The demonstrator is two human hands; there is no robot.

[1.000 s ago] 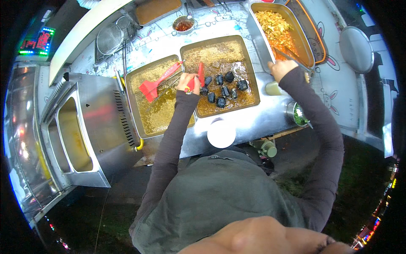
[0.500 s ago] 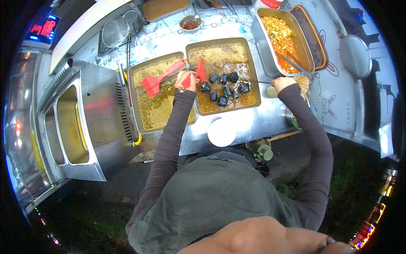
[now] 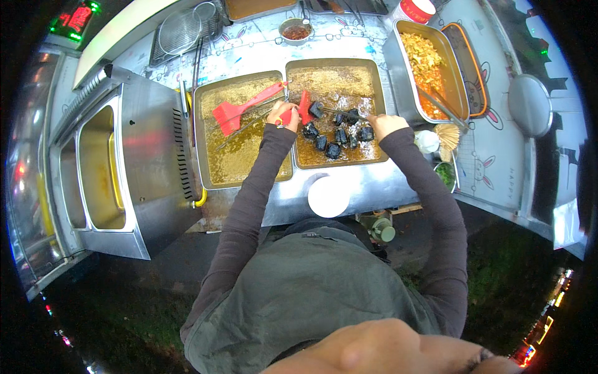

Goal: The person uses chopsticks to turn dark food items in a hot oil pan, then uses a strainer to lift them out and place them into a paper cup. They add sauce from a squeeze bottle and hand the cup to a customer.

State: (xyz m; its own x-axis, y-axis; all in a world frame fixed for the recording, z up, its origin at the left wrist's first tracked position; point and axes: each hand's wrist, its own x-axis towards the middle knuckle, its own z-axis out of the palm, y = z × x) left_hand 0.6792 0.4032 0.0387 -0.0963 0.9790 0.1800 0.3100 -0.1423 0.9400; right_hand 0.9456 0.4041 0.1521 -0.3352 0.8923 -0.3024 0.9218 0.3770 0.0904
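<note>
My left hand (image 3: 282,117) is closed round a red brush-like tool (image 3: 304,107) at the border between two oil trays. Over the right edge of the right tray (image 3: 382,93), my right hand (image 3: 387,124) grips a thin dark stick (image 3: 349,115). That stick points left, its tip at or beside a black cube (image 3: 316,110), which sits close against the red tool. Several more black cubes, tofu-like in look, lie in the brown oil below; one is this cube (image 3: 333,150). Another red flat-headed tool (image 3: 229,117) rests across the left tray (image 3: 199,137).
On the counter's front edge stands a white bowl (image 3: 329,196). To the right are a deep steel pan (image 3: 394,59) of shredded food, a bundle of wooden sticks (image 3: 446,134) and a container of chopped greens (image 3: 445,174). A steel fryer unit (image 3: 152,156) stands at left.
My right hand has moved left, from beyond the right tray to its edge, bringing the stick over the cubes. One cube now sits nearer the red tool. The whole view has shifted slightly.
</note>
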